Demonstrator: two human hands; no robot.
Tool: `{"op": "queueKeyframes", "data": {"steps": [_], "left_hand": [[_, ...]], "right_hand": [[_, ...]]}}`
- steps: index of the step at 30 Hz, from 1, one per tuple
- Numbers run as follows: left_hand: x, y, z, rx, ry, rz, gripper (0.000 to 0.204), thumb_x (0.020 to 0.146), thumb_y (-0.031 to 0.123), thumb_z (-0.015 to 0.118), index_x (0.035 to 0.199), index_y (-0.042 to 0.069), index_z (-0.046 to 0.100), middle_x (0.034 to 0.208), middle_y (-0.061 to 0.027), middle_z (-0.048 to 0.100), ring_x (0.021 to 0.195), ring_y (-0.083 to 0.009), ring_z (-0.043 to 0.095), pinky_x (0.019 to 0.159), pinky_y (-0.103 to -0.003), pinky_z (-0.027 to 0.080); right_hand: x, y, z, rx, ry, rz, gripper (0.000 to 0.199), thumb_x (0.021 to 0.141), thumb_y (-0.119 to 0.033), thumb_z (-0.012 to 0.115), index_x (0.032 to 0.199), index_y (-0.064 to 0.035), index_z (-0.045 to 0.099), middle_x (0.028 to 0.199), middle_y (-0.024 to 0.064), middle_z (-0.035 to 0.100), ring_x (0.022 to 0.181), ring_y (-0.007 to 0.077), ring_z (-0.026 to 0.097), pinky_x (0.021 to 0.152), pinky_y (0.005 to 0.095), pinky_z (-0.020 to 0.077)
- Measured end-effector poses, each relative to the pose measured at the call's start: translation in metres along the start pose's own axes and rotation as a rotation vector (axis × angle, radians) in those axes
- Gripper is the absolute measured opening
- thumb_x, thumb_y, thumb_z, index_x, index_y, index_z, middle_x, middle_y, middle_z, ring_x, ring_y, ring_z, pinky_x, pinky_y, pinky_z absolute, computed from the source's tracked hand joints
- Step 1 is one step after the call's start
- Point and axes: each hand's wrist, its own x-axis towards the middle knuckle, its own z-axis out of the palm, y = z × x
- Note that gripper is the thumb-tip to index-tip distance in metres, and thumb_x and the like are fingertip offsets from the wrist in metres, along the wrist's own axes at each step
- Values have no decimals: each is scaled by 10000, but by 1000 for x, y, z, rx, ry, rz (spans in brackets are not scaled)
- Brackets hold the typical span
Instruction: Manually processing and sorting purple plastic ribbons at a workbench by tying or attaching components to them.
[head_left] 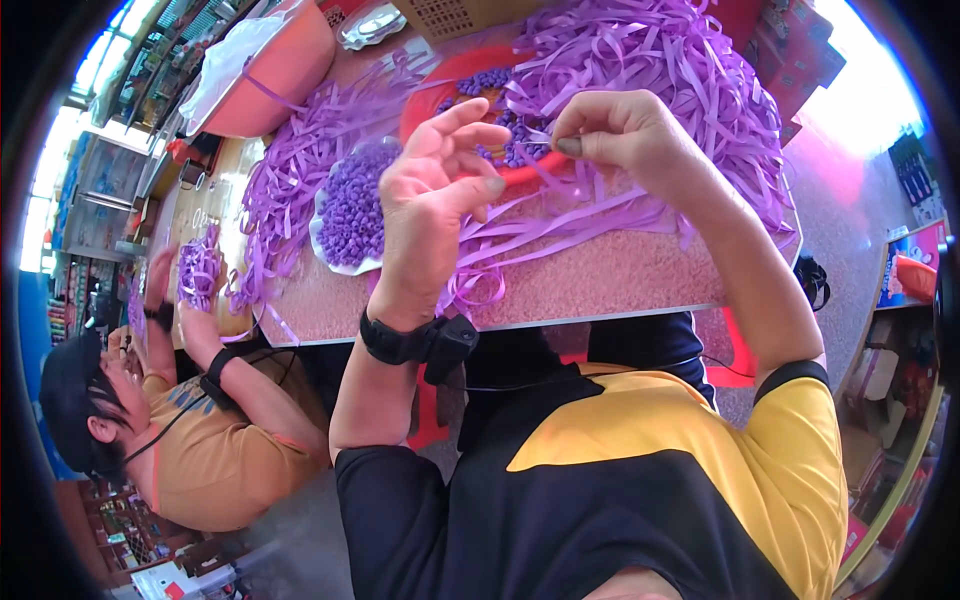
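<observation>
Table: a speckled pinkish stone-topped table (600, 280) carries everything, its near edge toward the person.
Ribbon heap: a big loose pile of purple plastic ribbon strips (690, 70) covers the far right of the table, with more strands trailing left.
Tray: a red round plastic tray (440, 80) lies under the heap, holding small purple pieces.
Plate: a white plate of small purple folded ribbon pieces (352, 215) sits just left of the left hand.
Left hand: the left hand (435, 195) is raised, fingers spread loosely, ribbon strands running beneath it.
Right hand: the right hand (615, 135) has fingers pinched shut on a thin purple ribbon strip (545, 178).
Co-worker: another person's hands (195, 275) hold a purple ribbon bundle at the table's left end.
</observation>
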Motion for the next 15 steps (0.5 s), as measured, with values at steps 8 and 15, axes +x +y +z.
{"op": "queueKeyframes", "data": {"steps": [8,15], "left_hand": [[14,-15,11,-342,-159,-289,339,906,39,655,1217,-58,563,922,-133,692,752,-157,663,572,-225,472],[14,-23,-2,-427,-72,-308,228,918,57,659,1116,-49,622,856,-111,678,699,-160,621,592,-253,482]], "right_hand": [[-6,-4,-6,-60,59,-19,116,891,21,594,952,-15,686,798,-32,602,711,30,517,629,205,416],[-5,0,-8,-189,86,-116,122,847,57,612,945,12,670,808,9,644,768,77,589,696,236,472]]}}
